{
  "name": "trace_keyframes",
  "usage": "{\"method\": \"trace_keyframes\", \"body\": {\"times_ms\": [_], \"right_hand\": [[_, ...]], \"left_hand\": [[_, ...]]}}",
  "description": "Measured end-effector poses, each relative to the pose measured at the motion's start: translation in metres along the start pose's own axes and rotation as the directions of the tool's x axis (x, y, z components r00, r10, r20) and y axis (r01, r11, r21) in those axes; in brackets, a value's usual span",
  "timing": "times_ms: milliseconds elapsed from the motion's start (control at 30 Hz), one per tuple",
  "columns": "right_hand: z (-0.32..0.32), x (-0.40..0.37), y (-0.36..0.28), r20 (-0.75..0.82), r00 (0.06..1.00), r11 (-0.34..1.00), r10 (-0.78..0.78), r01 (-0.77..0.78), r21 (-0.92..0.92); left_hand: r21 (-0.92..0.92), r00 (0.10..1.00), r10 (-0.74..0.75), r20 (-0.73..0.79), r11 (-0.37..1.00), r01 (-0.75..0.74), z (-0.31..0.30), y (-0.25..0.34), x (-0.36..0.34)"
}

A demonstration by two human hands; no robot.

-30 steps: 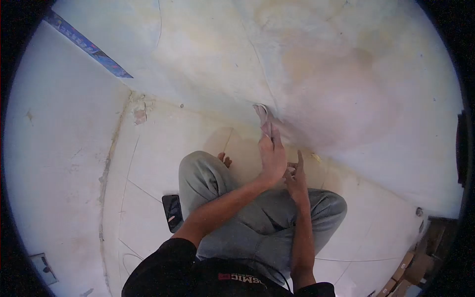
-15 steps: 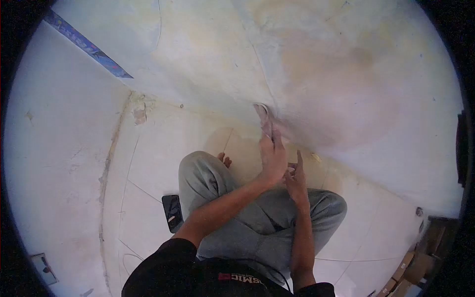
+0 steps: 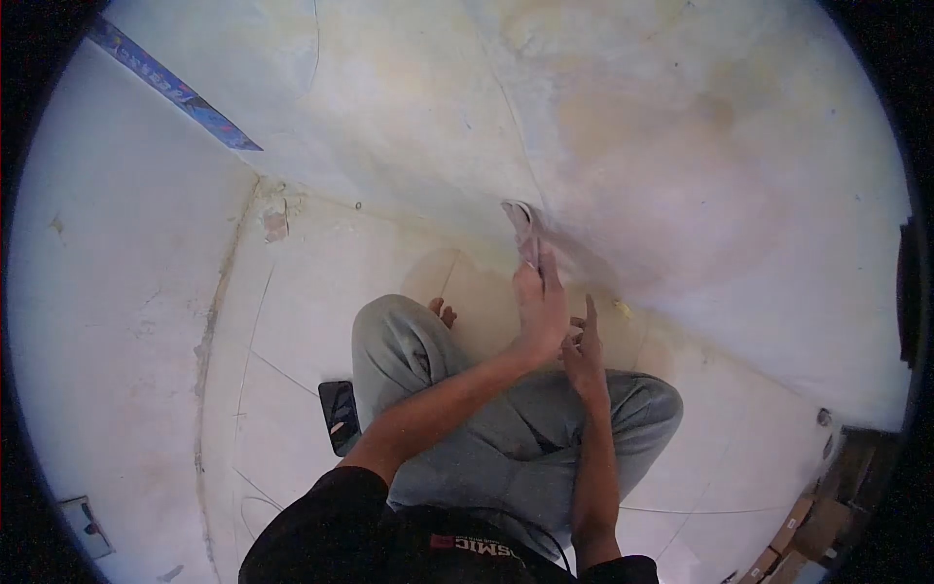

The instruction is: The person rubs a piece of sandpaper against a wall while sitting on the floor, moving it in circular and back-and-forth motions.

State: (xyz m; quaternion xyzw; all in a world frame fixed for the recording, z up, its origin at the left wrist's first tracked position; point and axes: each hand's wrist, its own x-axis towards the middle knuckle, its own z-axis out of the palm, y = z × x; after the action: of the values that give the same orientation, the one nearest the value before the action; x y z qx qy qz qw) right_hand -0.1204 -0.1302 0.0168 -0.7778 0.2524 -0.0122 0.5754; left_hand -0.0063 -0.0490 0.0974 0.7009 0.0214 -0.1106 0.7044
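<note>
My left hand [image 3: 541, 307] is closed on a folded, pinkish-grey piece of sheet [image 3: 523, 229], perhaps sandpaper or cloth. The sheet's curled upper end touches the stained white wall [image 3: 662, 165] low down, near the floor. Just right of it, my right hand [image 3: 585, 358] hovers above my right knee with the index finger stretched out and the other fingers curled in. Something small and pale shows at those curled fingers, too small to make out.
A black phone [image 3: 339, 419] lies on the tiled floor [image 3: 292, 321] beside my left knee. A blue printed strip [image 3: 175, 88] runs along the wall at upper left. Cardboard boxes [image 3: 825, 526] stand at lower right. A small yellowish scrap [image 3: 623, 309] lies by the wall's base.
My left hand and the folded sheet have shifted very slightly to the right along the wall. My right hand has barely moved, its fingers a little differently curled.
</note>
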Motion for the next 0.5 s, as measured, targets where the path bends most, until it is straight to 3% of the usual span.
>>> {"method": "trace_keyframes", "body": {"times_ms": [67,133,200,233,300,333,400,500], "right_hand": [[-0.002,-0.003,-0.009,0.014,0.998,0.998,0.064,-0.064,0.006],[0.000,-0.002,0.000,0.000,1.000,1.000,0.028,-0.028,0.006],[0.001,-0.001,-0.002,-0.009,1.000,1.000,-0.007,0.007,0.004],[-0.001,-0.001,-0.009,0.014,0.999,0.999,0.037,-0.037,-0.001],[-0.002,-0.003,-0.010,0.033,0.996,0.996,0.084,-0.084,-0.006],[0.000,-0.003,-0.004,0.005,0.998,0.998,0.059,-0.059,-0.008],[0.002,-0.002,-0.004,-0.021,0.999,1.000,0.029,-0.029,-0.009],[-0.001,-0.002,-0.011,-0.011,0.999,0.999,0.046,-0.046,-0.005]], "left_hand": [[-0.003,1.000,0.031,0.005,1.000,-0.031,0.002,-0.008,-0.001],[-0.005,0.998,0.067,0.006,0.998,-0.067,0.003,-0.003,-0.004],[0.016,0.971,0.238,-0.024,0.971,-0.238,0.004,0.003,-0.010],[0.015,0.971,0.237,-0.024,0.971,-0.237,0.002,0.005,-0.008],[0.092,0.995,-0.068,0.078,0.994,0.060,-0.006,0.009,-0.001],[0.093,0.994,-0.068,0.079,0.994,0.061,-0.003,0.004,-0.002],[0.114,0.964,0.263,-0.036,0.959,-0.258,0.003,-0.004,-0.005],[0.042,0.976,0.195,-0.096,0.981,-0.191,0.001,0.001,0.002]]}}
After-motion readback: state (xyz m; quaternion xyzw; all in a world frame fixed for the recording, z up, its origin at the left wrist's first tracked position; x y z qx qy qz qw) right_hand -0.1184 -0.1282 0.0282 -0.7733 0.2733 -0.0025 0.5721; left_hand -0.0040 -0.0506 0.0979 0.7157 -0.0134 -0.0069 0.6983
